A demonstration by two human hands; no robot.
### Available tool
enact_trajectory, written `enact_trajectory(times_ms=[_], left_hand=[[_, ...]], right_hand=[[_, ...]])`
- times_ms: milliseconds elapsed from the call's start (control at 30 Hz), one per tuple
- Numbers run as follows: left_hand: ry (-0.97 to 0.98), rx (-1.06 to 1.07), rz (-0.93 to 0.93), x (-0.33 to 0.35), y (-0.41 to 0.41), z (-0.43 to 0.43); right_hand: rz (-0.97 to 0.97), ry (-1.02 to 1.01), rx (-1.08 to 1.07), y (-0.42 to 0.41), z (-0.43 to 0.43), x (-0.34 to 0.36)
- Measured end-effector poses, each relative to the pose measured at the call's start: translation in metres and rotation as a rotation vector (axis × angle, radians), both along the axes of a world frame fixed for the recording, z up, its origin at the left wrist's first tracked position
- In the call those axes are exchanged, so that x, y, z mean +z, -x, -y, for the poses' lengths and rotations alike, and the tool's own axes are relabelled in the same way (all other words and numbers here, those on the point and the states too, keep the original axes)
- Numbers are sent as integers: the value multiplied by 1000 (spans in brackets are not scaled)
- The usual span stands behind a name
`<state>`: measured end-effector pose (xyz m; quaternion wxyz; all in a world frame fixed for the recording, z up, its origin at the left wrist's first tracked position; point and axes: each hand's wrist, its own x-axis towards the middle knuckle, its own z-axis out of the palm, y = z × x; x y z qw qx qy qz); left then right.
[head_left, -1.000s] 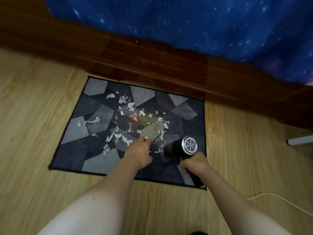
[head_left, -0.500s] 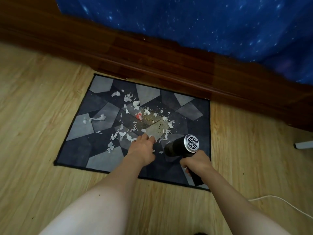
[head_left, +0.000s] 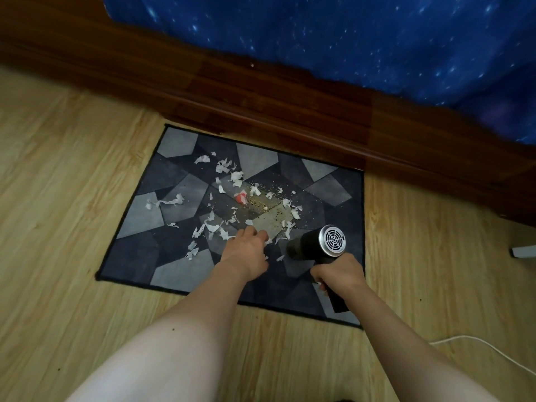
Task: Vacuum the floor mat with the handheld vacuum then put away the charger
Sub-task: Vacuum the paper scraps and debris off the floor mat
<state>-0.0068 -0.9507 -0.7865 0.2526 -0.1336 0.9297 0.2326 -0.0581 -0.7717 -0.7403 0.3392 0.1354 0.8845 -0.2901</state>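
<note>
Two hands are at work. My right hand (head_left: 338, 272) has its fingers wrapped tight round the grip of the black handheld vacuum with a silver grilled rear cap (head_left: 314, 246), nozzle angled down over the near right part of the grey-and-black geometric floor mat (head_left: 179, 268). My left hand (head_left: 246, 250) rests knuckles-up on the mat, fingers curled loosely together among the torn white paper scraps (head_left: 214, 227); whether they pinch a scrap, I cannot tell. Risk: that hand lies just beside the nozzle and could block its sweep, and larger scraps might clog the intake. Farther out lie a red fragment (head_left: 240, 197), scattered tan crumbs (head_left: 266, 203), the dark wooden bed frame (head_left: 261, 105) and a white cable (head_left: 490, 348) on the floor.
</note>
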Motion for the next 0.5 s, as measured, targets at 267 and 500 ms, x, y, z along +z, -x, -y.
enact_trajectory(times_ms=[267, 500], left_hand=[[2, -6, 13, -1, 1, 3], [-6, 12, 8, -1, 2, 7]], right_hand=[[-47, -20, -43, 8, 3, 0], [-52, 37, -70, 14, 13, 3]])
